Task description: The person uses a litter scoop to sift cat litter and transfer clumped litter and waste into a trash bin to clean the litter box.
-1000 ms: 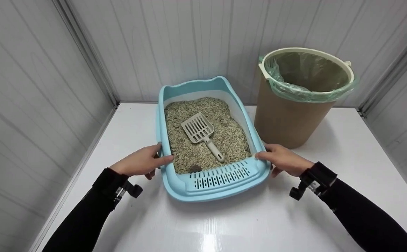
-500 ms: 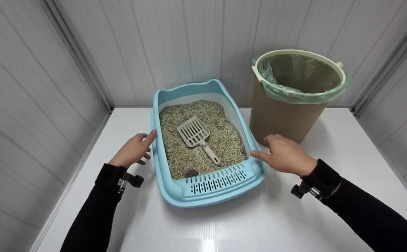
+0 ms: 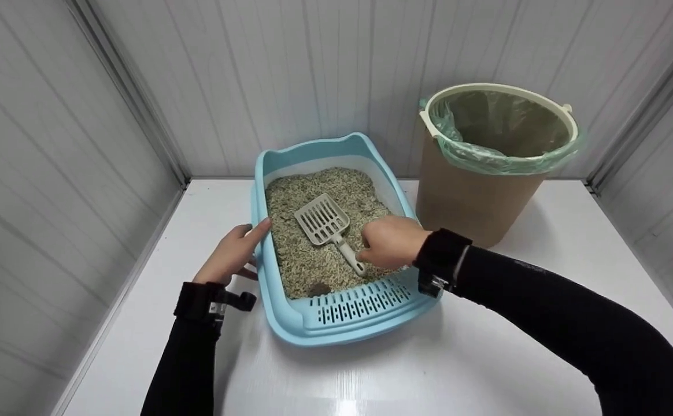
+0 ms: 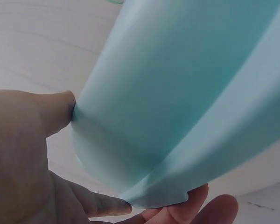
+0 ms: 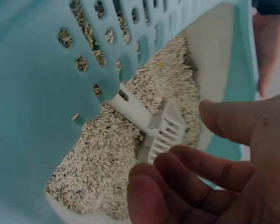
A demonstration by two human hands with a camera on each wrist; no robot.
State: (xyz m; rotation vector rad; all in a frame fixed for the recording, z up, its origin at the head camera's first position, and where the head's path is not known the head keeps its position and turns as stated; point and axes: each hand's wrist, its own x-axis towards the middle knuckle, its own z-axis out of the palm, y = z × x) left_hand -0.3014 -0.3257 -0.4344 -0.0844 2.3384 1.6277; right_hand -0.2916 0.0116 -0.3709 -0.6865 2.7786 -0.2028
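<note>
1. Head view. The litter tray (image 3: 348, 336) rests on the tabletop (image 3: 504, 352), its slotted lip towards the person. Inside the tray the scoop (image 3: 337, 238) lies on the litter (image 3: 304, 263), its handle pointing to the slotted lip; a dark clump (image 3: 318, 288) sits just behind that lip. To the tray's right stands the bin (image 3: 469, 202) with its green liner (image 3: 487, 164). The left hand (image 3: 229, 253) pinches the tray's left rim, thumb on top; the right hand (image 3: 394, 242) reaches over the tray's right front corner to the scoop handle. Hidden: the right fingertips, behind the hand's own back, and the inside bottom of the bin.

2. Left wrist view. The left thumb meets one edge of the tray wall while the fingers bend under the tray's lower edge. A steady hold here should keep the tray from sliding. The tray's contents lie out of sight; a green patch (image 4: 115, 1) at the top border is too cropped to identify.

3. Right wrist view. Above the tray's litter, the right thumb and bent fingers stand apart with nothing between them. For picking up the scoop, closing low round the handle would seem best, disturbing little litter. The slotted lip covers the handle's end; the tray's far side is blurred.
</note>
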